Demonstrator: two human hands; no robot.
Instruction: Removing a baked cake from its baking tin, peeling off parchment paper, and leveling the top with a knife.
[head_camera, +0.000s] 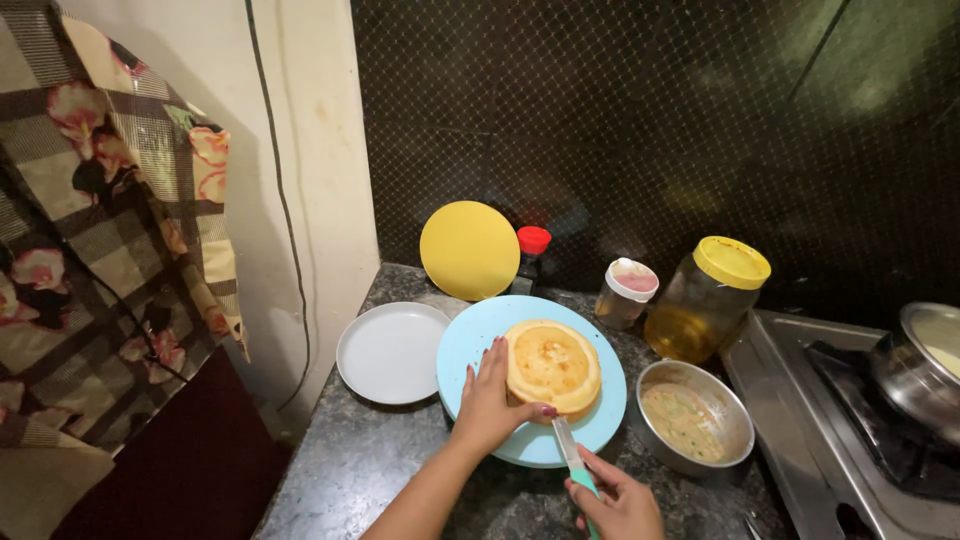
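On the blue plate (470, 345), left hand (490, 395) (open grip) steadies the cake (553, 365); right hand (620, 500) clasps a knife (570, 450).

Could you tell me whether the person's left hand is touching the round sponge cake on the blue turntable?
Touching. The head view shows the left hand laid against the near-left side of the cake, thumb pressed along its edge.
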